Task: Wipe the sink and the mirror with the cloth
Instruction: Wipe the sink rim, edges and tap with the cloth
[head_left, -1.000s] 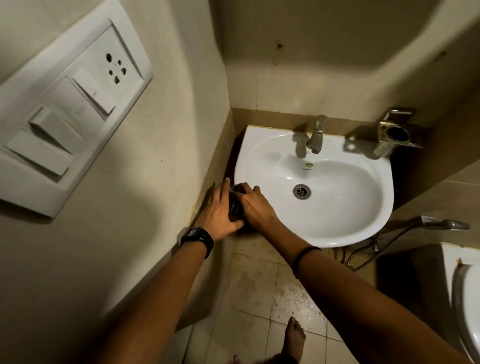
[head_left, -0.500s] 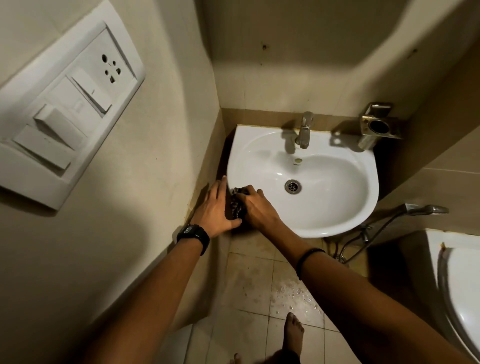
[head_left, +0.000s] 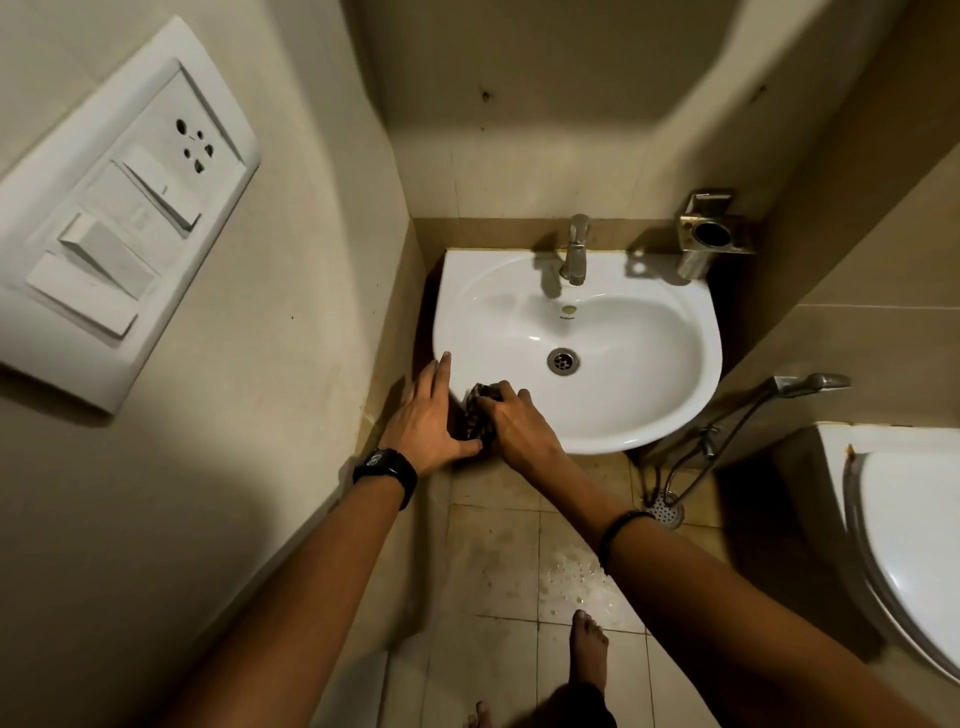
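Head view: right hand (head_left: 519, 423) clamped on cloth (head_left: 479, 410) at sink (head_left: 649, 415) front-left rim, left hand (head_left: 428, 415) spread flat alongside; sink-wiping underway, basin likely next.

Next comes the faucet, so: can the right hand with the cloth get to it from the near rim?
Probably yes: between the right hand holding the cloth and the faucet lies only open basin.

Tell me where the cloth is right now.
The cloth sits on the sink's front-left rim in the head view, bunched between the left hand and right hand, near the drain.
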